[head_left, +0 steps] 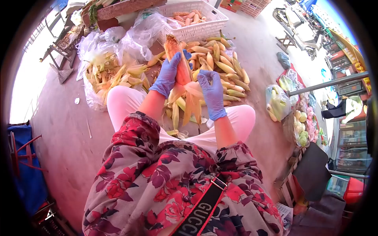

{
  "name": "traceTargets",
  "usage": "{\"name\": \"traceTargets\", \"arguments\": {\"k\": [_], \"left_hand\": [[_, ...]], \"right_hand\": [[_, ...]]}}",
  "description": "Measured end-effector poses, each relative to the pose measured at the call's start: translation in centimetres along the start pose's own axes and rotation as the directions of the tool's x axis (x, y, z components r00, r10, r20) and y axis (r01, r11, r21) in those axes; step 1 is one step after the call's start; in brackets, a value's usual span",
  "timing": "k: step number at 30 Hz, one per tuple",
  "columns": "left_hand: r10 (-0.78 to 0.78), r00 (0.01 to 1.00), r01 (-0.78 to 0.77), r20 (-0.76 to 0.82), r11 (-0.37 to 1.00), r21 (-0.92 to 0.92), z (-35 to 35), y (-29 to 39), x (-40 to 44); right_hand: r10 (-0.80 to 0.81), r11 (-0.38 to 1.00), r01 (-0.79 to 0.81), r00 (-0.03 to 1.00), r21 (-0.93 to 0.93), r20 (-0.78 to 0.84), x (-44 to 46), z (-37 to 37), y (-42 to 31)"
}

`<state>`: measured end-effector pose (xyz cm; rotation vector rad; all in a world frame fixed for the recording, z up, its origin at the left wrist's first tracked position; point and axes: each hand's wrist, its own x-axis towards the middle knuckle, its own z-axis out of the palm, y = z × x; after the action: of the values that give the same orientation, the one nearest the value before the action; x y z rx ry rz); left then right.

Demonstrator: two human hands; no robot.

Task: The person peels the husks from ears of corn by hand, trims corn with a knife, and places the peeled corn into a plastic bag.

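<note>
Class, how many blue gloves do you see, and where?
2: one on the left hand, gripping the corn ear; one on the right hand, by its peeled-back husk. No others show.

papery husk [193, 105], glossy plastic bag [136, 41], plastic crate [197, 30]

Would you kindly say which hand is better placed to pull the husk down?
Probably the right hand: it is close to the loosened husk, while the left hand grips the corn cob.
</note>
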<state>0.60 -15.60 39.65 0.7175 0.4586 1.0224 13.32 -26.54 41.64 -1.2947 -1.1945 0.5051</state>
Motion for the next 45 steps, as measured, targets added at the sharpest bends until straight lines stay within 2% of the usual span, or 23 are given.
{"name": "traceTargets", "arguments": {"k": [1, 2, 3, 4, 5, 6, 9, 13, 16, 19, 20, 21, 23, 25, 27, 29, 31, 33, 37, 39, 41, 43, 45], "left_hand": [[-0.025, 0.999, 0.025, 0.035, 1.0, -0.009, 0.6, 0.0, 0.0], [-0.034, 0.993, 0.039, 0.112, 0.999, -0.039, 1.4, -0.1, -0.3], [-0.003, 0.989, 0.009, 0.148, 0.999, -0.04, 2.1, 0.0, -0.6], [0.029, 0.983, -0.022, 0.18, 0.999, -0.041, 2.7, 0.0, -0.9], [0.058, 0.976, -0.05, 0.208, 0.998, -0.044, 2.8, 0.1, -1.1], [0.033, 0.974, -0.035, 0.226, 0.999, 0.003, 2.8, 0.1, -1.1], [-0.02, 0.966, 0.026, 0.258, 0.999, -0.019, 2.7, -0.1, -1.7], [0.057, 0.996, -0.048, -0.072, 0.992, 0.118, 2.8, -1.8, -1.7], [0.051, 0.997, -0.044, -0.064, 0.994, 0.096, 2.2, -2.3, -2.5], [-0.043, 0.998, 0.048, -0.043, 0.992, 0.114, 0.9, -1.8, -3.2], [-0.062, 0.998, 0.065, -0.032, 0.991, 0.114, 0.7, -1.7, -3.2], [-0.078, 0.997, 0.08, -0.02, 0.99, 0.114, 0.6, -1.6, -3.1], [-0.566, 0.794, 0.138, 0.221, 0.522, 0.842, -1.1, -2.0, -3.0], [-0.674, 0.731, 0.201, 0.106, 0.361, 0.911, 0.3, -1.5, -5.8], [-0.576, 0.782, 0.477, 0.238, 0.799, 0.366, -3.4, -3.5, -4.4], [-0.701, 0.676, 0.715, 0.227, 0.698, 0.025, -7.5, -4.7, -1.3], [-0.622, 0.742, 0.64, 0.249, 0.769, 0.014, -3.4, -1.2, -3.1], [-0.496, 0.823, 0.539, 0.279, 0.836, -0.105, -3.4, -0.1, -2.8], [-0.339, 0.827, 0.526, 0.449, 0.748, -0.404, -7.0, 1.8, -0.2], [-0.364, 0.899, 0.434, 0.246, 0.821, -0.372, -9.2, 2.8, 0.6], [-0.434, 0.883, 0.468, 0.178, 0.839, -0.279, -10.7, 3.9, 1.8], [-0.489, 0.871, 0.49, 0.049, 0.872, -0.012, -11.4, 4.1, 2.5], [-0.438, 0.898, 0.44, 0.052, 0.897, -0.039, -12.0, 4.2, 1.9]], "right_hand": [[-0.201, 0.952, 0.2, 0.979, -0.232, 0.019, 0.3, 0.4, 0.4], [-0.078, 0.936, 0.125, 0.985, -0.329, 0.151, 0.3, 0.3, 0.5], [0.172, 0.985, -0.173, 0.954, -0.016, 0.248, 0.3, 0.3, 0.5], [0.354, 0.838, -0.48, 0.839, 0.258, 0.413, 0.0, 0.5, 0.7], [0.43, 0.524, -0.736, 0.663, 0.429, 0.612, -0.4, 0.7, 1.0], [0.475, 0.429, -0.796, 0.601, 0.426, 0.643, -0.8, 0.9, 1.4], [0.419, 0.463, -0.818, 0.54, 0.34, 0.73, -1.3, 1.0, 2.1], [0.312, 0.867, -0.392, 0.909, 0.308, 0.278, -2.1, 3.8, 4.2], [0.299, 0.945, -0.237, 0.907, -0.228, 0.297, -2.8, 3.4, 3.0], [0.343, 0.933, -0.271, 0.866, -0.235, 0.363, -3.8, 2.8, 2.9], [0.341, 0.921, -0.212, 0.844, -0.328, 0.413, -3.8, 2.6, 4.2], [0.282, 0.882, 0.067, 0.719, -0.467, 0.635, -3.9, 2.0, 4.8], [0.315, 0.649, 0.632, 0.285, -0.425, 0.905, -4.4, 0.3, 5.3], [0.425, 0.655, 0.579, 0.249, -0.485, 0.87, -5.3, -1.3, 4.6], [0.438, 0.684, 0.362, 0.49, -0.633, 0.754, -2.2, -2.3, 3.1], [0.202, 0.775, 0.244, 0.778, -0.583, 0.595, 1.8, -3.9, 4.5], [0.16, 0.723, 0.332, 0.773, -0.606, 0.614, 5.5, -4.1, 3.3], [-0.055, 0.864, 0.248, 0.912, -0.439, 0.406, 8.5, -3.7, 3.1], [0.214, 0.972, -0.197, 0.968, 0.128, -0.131, 16.1, -6.4, -1.4], [0.022, 0.994, -0.005, 0.987, 0.106, -0.16, 18.4, -5.7, -3.6], [0.08, 0.903, -0.002, 0.983, 0.429, -0.163, 18.7, -1.3, -6.8], [0.041, 0.826, 0.001, 0.997, 0.564, -0.061, 19.6, 4.4, -8.1], [-0.102, 0.764, 0.145, 0.989, 0.629, -0.104, 19.3, 12.1, -8.8]]}}
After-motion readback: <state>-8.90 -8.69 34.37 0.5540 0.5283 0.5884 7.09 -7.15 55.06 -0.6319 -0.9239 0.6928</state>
